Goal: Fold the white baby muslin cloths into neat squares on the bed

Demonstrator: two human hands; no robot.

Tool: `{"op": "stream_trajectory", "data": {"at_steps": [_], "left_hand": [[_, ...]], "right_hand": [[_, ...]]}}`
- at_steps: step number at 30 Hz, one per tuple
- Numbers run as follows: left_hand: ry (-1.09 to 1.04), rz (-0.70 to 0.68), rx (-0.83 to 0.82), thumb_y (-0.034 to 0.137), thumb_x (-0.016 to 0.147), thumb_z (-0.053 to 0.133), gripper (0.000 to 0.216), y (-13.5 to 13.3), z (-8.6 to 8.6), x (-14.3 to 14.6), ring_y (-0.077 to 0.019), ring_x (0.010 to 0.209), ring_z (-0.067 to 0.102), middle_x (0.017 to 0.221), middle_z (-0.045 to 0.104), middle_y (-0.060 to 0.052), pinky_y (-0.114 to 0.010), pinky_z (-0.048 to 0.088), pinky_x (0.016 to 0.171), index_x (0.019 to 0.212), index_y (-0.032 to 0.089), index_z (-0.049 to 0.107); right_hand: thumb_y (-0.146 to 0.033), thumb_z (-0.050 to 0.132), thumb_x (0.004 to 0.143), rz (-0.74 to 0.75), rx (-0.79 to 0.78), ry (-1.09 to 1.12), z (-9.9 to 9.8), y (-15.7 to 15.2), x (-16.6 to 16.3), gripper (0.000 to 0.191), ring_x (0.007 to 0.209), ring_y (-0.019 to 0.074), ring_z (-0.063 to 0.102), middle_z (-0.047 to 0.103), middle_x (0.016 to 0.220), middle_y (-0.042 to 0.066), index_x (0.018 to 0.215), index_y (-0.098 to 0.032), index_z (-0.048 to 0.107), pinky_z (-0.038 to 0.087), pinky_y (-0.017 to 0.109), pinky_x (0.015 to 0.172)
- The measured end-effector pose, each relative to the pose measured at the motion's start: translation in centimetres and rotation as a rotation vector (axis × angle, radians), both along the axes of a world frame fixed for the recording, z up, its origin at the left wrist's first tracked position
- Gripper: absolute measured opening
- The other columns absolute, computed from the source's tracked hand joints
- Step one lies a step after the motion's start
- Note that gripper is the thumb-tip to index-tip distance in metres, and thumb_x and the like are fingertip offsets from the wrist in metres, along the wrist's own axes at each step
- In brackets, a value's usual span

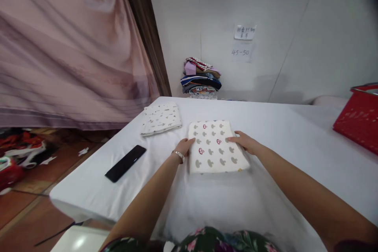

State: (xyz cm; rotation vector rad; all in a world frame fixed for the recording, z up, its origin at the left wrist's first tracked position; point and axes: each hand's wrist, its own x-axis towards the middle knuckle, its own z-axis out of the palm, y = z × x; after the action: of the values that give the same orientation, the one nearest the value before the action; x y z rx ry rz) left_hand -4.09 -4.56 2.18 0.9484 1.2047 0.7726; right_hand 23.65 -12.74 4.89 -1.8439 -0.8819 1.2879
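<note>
A folded white cloth printed with grey and red mushrooms lies in front of me on the white-covered table. My left hand, with a bracelet at the wrist, grips its left edge, thumb on top and the other fingers mostly hidden at the side. On the opposite edge, my right hand holds the cloth with the thumb over the top and fingers along the side. Farther back to the left rests another folded white cloth with small dark prints, untouched by either hand.
A black phone lies on the table at left. Beyond the far edge stands a stack of folded clothes by the wall. At far right is a red bag or basket. A pink curtain hangs on the left.
</note>
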Motion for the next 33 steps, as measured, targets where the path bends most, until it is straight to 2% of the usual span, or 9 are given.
{"op": "stream_trajectory", "data": {"at_steps": [3, 7, 9, 13, 17, 21, 26, 30, 33], "left_hand": [[-0.023, -0.057, -0.091, 0.035, 0.061, 0.075, 0.041, 0.0, 0.5, 0.3, -0.0239, 0.078, 0.065, 0.09, 0.068, -0.014, -0.034, 0.053, 0.066, 0.092, 0.013, 0.058], [0.147, -0.027, 0.069, 0.033, 0.062, 0.073, 0.03, -0.6, 2.2, 1.2, -0.025, 0.077, 0.064, 0.088, 0.068, -0.012, -0.033, 0.052, 0.064, 0.082, 0.015, 0.059], [0.226, -0.023, 0.198, 0.032, 0.062, 0.073, 0.026, -1.1, 3.2, 1.9, -0.0254, 0.078, 0.063, 0.084, 0.067, -0.011, -0.032, 0.05, 0.065, 0.077, 0.016, 0.058], [0.298, -0.082, 0.4, 0.037, 0.063, 0.071, 0.03, -2.4, 4.2, 3.9, -0.0225, 0.077, 0.061, 0.081, 0.064, -0.008, -0.029, 0.049, 0.065, 0.079, 0.016, 0.057], [0.197, -0.213, 0.413, 0.039, 0.071, 0.061, 0.036, -4.3, 4.4, 6.3, -0.0152, 0.066, 0.058, 0.084, 0.059, -0.006, -0.024, 0.049, 0.051, 0.096, 0.015, 0.052], [0.036, -0.262, 0.364, 0.029, 0.069, 0.062, 0.046, -6.3, 5.2, 8.3, -0.013, 0.067, 0.057, 0.089, 0.054, -0.005, -0.021, 0.05, 0.049, 0.111, 0.016, 0.047], [-0.156, -0.36, 0.262, 0.018, 0.066, 0.061, 0.065, -8.5, 7.2, 10.2, -0.0126, 0.07, 0.056, 0.095, 0.049, -0.006, -0.027, 0.054, 0.056, 0.126, 0.018, 0.039], [-0.238, -0.441, 0.245, 0.012, 0.062, 0.059, 0.067, -10.0, 7.9, 11.9, -0.0121, 0.069, 0.057, 0.096, 0.05, -0.006, -0.027, 0.053, 0.057, 0.126, 0.018, 0.041], [-0.278, -0.505, 0.25, 0.009, 0.059, 0.055, 0.071, -10.5, 7.6, 13.2, -0.012, 0.071, 0.059, 0.102, 0.051, -0.007, -0.024, 0.05, 0.057, 0.128, 0.019, 0.039]], "right_hand": [[-0.044, 0.075, 0.058, 0.008, -0.017, 0.029, 0.0, 0.2, 0.1, 0.111, 0.098, 0.0278, 0.059, 0.049, 0.127, 0.02, 0.144, -0.02, 0.009, 0.049, 0.04, 0.078], [-0.039, 0.07, 0.063, 0.089, 0.029, -0.084, 1.5, 1.1, -0.4, 0.104, 0.098, 0.0266, 0.058, 0.047, 0.129, 0.017, 0.144, -0.02, 0.008, 0.048, 0.037, 0.079], [-0.034, 0.067, 0.066, 0.139, 0.109, -0.271, 2.9, 1.5, -1.4, 0.095, 0.1, 0.0273, 0.057, 0.046, 0.131, 0.014, 0.144, -0.024, 0.012, 0.046, 0.036, 0.079], [-0.026, 0.058, 0.074, 0.323, 0.255, -0.864, 5.8, 1.3, -4.4, 0.079, 0.102, 0.0303, 0.054, 0.052, 0.122, 0.013, 0.143, -0.028, 0.019, 0.042, 0.035, 0.079], [-0.021, 0.042, 0.082, 0.516, 0.323, -1.206, 7.3, -0.5, -6.3, 0.068, 0.096, 0.0286, 0.058, 0.053, 0.118, 0.014, 0.144, -0.027, 0.014, 0.041, 0.035, 0.074], [-0.033, 0.041, 0.085, 0.549, 0.388, -1.058, 7.8, -2.7, -5.2, 0.067, 0.117, 0.0281, 0.046, 0.041, 0.135, 0.012, 0.144, -0.025, 0.009, 0.039, 0.036, 0.087], [-0.056, 0.05, 0.077, 0.411, 0.328, -0.879, 8.2, -5.3, -2.4, 0.084, 0.124, 0.0317, 0.038, 0.032, 0.143, 0.01, 0.144, -0.028, 0.007, 0.036, 0.044, 0.094], [-0.052, 0.061, 0.069, 0.326, 0.337, -0.807, 8.7, -7.3, -0.6, 0.094, 0.125, 0.0317, 0.036, 0.033, 0.142, 0.01, 0.144, -0.027, 0.01, 0.035, 0.044, 0.095], [-0.039, 0.062, 0.069, 0.225, 0.348, -0.698, 8.5, -8.6, 1.1, 0.09, 0.116, 0.0289, 0.046, 0.043, 0.136, 0.007, 0.144, -0.029, 0.013, 0.04, 0.042, 0.091]]}}
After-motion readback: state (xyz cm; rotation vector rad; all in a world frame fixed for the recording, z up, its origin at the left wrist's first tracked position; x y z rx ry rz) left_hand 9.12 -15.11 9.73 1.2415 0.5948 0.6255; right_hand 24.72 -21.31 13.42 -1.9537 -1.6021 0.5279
